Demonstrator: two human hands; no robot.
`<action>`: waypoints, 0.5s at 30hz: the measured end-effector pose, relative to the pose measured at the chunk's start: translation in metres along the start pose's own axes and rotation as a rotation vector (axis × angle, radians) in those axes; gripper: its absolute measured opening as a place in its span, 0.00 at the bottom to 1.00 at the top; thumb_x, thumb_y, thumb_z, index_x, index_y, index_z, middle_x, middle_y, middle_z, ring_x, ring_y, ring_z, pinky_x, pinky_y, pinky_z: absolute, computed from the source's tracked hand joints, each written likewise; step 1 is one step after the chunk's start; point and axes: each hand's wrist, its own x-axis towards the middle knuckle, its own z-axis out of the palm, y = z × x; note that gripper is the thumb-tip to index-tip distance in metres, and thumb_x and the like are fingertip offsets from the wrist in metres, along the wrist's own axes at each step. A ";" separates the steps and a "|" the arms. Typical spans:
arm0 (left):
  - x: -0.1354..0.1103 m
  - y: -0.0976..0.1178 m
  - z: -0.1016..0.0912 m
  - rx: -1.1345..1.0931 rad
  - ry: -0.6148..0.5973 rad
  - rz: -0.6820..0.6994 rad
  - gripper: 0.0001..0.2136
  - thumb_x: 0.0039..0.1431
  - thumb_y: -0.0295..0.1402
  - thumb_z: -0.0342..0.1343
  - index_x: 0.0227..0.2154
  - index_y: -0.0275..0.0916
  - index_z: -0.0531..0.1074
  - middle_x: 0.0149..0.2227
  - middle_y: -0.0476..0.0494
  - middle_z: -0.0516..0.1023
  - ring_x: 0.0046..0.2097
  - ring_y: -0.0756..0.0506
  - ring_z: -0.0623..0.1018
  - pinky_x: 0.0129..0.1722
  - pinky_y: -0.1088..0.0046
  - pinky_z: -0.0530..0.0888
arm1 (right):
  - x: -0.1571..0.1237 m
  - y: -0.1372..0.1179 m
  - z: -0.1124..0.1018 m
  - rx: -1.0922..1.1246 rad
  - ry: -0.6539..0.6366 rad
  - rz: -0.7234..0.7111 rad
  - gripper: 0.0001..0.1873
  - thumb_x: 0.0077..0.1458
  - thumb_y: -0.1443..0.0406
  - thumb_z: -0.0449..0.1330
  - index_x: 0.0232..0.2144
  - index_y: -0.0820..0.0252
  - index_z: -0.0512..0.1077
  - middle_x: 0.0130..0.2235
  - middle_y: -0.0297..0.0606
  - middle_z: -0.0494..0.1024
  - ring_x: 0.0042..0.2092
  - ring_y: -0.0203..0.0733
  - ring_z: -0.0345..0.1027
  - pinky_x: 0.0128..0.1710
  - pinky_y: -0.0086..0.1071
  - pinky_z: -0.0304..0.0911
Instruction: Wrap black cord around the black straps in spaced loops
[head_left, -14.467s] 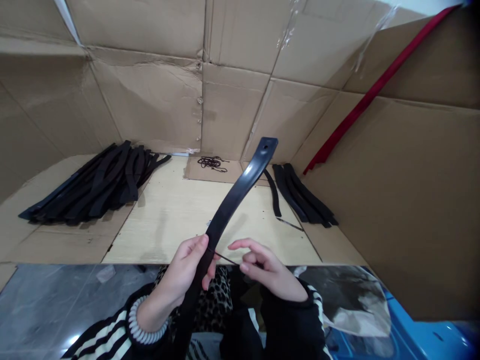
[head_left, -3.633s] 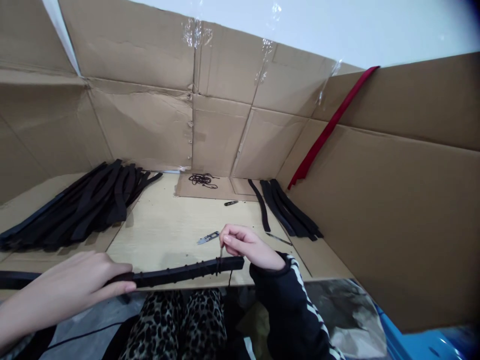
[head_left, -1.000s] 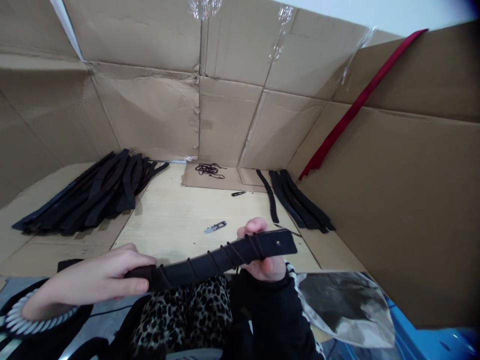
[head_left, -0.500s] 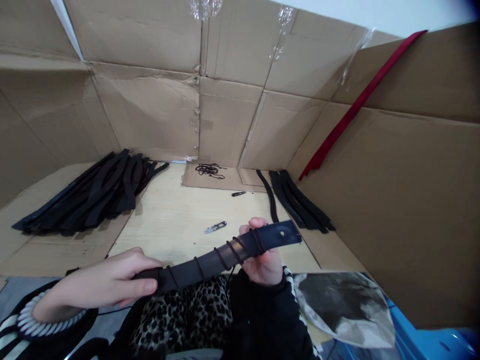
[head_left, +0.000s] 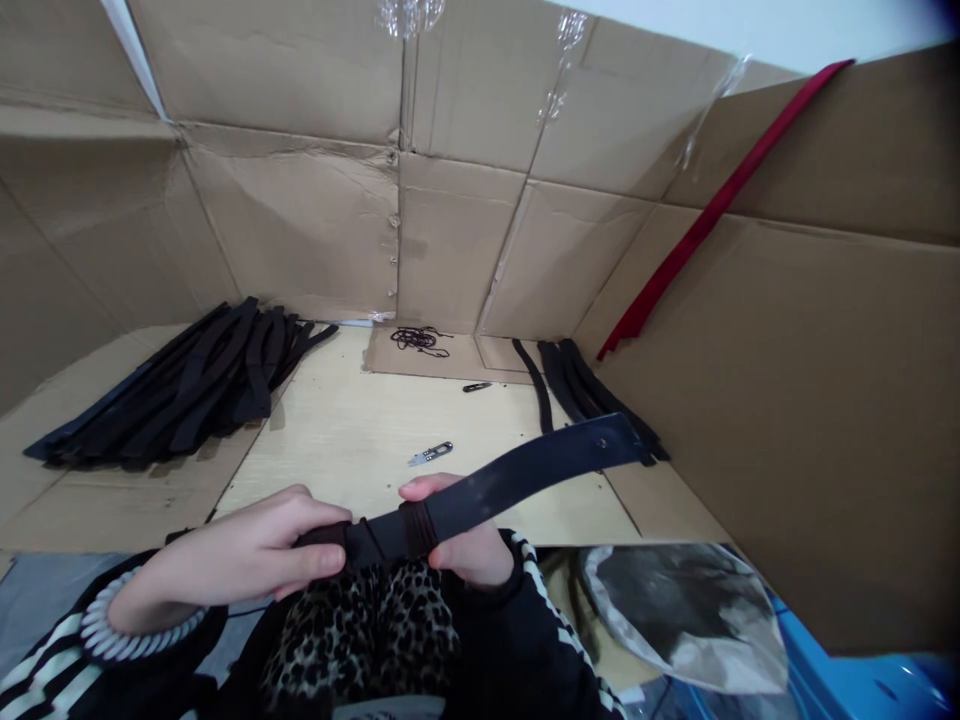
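A dark, flat strap with a small hole near its far right end is held across my lap, tilted up to the right. Dark cord is wound round it in a tight bunch, with a looser turn further left. My left hand grips the left end, thumb on top. My right hand pinches the strap at the bunched cord, fingers partly behind it. Beyond the hands, a pair of thread snips lies on the table.
A heap of dark straps lies at the left, and several more straps at the right. Tangled cord and a small dark tool lie at the back. Cardboard walls enclose the table; a red strip hangs on the right one.
My right hand has slid left along the strap, and the spaced cord turns are now bunched closer to my left hand. More bare strap shows at the right end. My left hand shifted slightly right.
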 end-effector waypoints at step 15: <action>0.021 -0.014 0.037 -0.685 0.012 -0.046 0.29 0.61 0.54 0.43 0.51 0.33 0.65 0.22 0.51 0.67 0.19 0.55 0.61 0.18 0.80 0.59 | 0.008 0.009 0.001 0.026 -0.057 0.114 0.27 0.42 0.58 0.70 0.45 0.59 0.75 0.30 0.37 0.78 0.28 0.34 0.70 0.30 0.28 0.68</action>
